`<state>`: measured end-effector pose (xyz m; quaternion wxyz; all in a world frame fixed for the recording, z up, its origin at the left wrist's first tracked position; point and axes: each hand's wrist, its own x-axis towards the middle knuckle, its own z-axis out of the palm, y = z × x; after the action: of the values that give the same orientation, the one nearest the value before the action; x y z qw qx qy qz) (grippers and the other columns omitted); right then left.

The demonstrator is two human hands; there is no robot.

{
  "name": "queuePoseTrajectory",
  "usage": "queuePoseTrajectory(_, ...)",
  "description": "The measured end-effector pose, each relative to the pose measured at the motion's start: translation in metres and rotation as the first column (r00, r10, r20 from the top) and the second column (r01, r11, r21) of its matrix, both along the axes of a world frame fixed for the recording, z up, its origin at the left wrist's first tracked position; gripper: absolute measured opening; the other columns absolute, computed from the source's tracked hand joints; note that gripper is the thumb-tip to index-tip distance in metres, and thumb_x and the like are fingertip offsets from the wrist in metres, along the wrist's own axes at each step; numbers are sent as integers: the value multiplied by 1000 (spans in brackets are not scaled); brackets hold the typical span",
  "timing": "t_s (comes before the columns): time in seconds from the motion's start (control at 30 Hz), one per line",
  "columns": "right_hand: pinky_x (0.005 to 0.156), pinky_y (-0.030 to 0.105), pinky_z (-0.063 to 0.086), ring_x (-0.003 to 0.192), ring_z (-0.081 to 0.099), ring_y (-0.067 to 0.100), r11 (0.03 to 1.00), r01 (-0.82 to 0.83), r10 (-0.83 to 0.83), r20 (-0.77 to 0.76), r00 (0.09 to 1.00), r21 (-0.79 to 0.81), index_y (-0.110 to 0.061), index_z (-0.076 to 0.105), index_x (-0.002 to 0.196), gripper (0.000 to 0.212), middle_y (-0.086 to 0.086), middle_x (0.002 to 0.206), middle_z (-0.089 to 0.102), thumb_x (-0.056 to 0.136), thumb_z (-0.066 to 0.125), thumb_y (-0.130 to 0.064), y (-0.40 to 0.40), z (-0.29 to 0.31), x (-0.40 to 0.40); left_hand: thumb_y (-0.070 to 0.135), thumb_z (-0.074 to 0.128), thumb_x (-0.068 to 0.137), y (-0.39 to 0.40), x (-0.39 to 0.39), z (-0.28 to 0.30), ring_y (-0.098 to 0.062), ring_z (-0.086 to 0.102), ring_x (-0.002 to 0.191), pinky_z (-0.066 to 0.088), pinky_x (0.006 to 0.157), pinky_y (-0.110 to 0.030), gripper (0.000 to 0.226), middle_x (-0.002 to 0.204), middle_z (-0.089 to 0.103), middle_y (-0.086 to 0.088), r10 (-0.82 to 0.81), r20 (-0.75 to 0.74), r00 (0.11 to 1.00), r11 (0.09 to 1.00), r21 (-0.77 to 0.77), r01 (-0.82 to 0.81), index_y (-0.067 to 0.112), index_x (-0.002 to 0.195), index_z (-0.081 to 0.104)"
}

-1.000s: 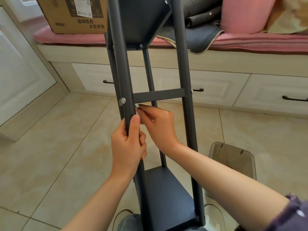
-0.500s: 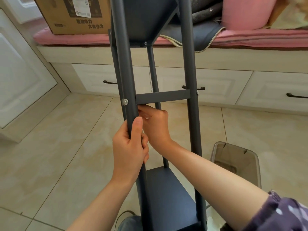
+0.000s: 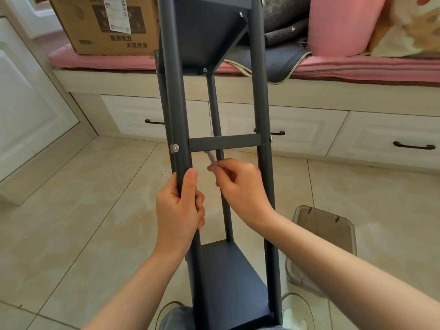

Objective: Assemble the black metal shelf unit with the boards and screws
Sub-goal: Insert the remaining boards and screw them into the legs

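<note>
step: crossbar [image 3: 225, 143] joint being tightened on black shelf frame [image 3: 260, 91], held at centre | left hand [image 3: 178, 210] wrapped round left post [image 3: 176, 103] | right hand [image 3: 240, 186] pinching small hex key [image 3: 210, 158] at 12 o'clock of fingers | advice: key to be seated fully, post kept steady | containers: clear bin [image 3: 326, 225] at 4 o'clock, contents cannot be told; cardboard box [image 3: 104, 22] at 11 o'clock, closed

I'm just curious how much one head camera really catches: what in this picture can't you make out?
- Tool pinched by the right hand, head view: small and blurred, its kind unclear.
- Shelf unit: top and bottom cut off by the frame edges.
- Left hand fingers: hidden behind the post it grips.
- Cardboard box label: print too small to read.
</note>
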<state>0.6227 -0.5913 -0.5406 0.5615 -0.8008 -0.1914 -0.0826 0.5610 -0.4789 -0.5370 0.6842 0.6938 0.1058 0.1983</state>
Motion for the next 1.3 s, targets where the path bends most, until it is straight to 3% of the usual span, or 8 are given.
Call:
queuePoseTrajectory(0.1,69,7,46,75,60,-7,999,-14,13,-18,1000,-34,-9,73,108,19,-17,81,64,98,58,-14,-7,9,-3,53,52,90,0,-2,1,-15,43,38,38,34,-23,42,54,51,-2,0,2,1000,1000,6,0,14,76,50)
queuePoseTrajectory(0.27,80,11,51,88,67,8,995,-51,50,-17,999,-86,-9,74,109,20,-1,98,74,98,58,-15,0,22,0,54,51,90,2,-2,1,-14,43,38,38,34,-23,44,54,50,-2,10,-4,1000,1000,-2,-10,12,78,50)
queuePoseTrajectory(0.43,80,12,51,88,67,10,996,-46,47,6,999,-73,-9,74,108,19,1,97,74,97,59,-14,9,25,6,54,52,88,4,-2,1,-14,43,38,38,34,-23,44,53,50,-2,17,-3,1000,1000,-11,-17,11,78,50)
queuePoseTrajectory(0.57,74,6,48,82,66,9,997,-47,48,15,999,-56,-8,75,102,15,2,90,74,95,62,-13,15,24,8,47,51,96,3,-1,0,-15,42,37,37,34,-24,41,53,50,-2,22,-3,1000,1000,-13,-22,10,79,50)
queuePoseTrajectory(0.73,69,10,49,73,64,11,997,-33,36,37,999,-65,-9,74,95,13,1,80,71,95,62,-14,19,19,9,41,51,100,2,-1,-1,-15,41,37,36,34,-24,37,53,49,-1,29,-6,1000,999,-15,-29,12,78,50)
queuePoseTrajectory(0.93,61,3,39,57,53,-2,996,-38,40,32,999,-79,-10,72,88,15,-14,57,53,96,60,-14,23,11,13,39,50,102,-1,0,0,-14,41,37,36,33,-23,36,54,48,-3,21,-8,1000,1000,1,-21,12,78,51)
queuePoseTrajectory(1.07,62,4,39,57,51,-3,995,-56,64,87,994,-83,-9,68,77,21,-18,56,49,97,60,-12,24,6,18,39,50,101,-3,-1,0,-15,39,37,35,33,-24,37,53,47,-4,13,-3,1000,1000,-5,-13,9,78,49)
queuePoseTrajectory(1.3,69,16,49,66,58,10,991,-41,76,283,956,-129,-1,69,84,12,6,72,65,93,64,-8,28,-6,25,51,52,89,-5,0,2,-16,39,36,35,32,-24,47,54,47,-5,-20,16,1000,999,-27,20,5,80,50)
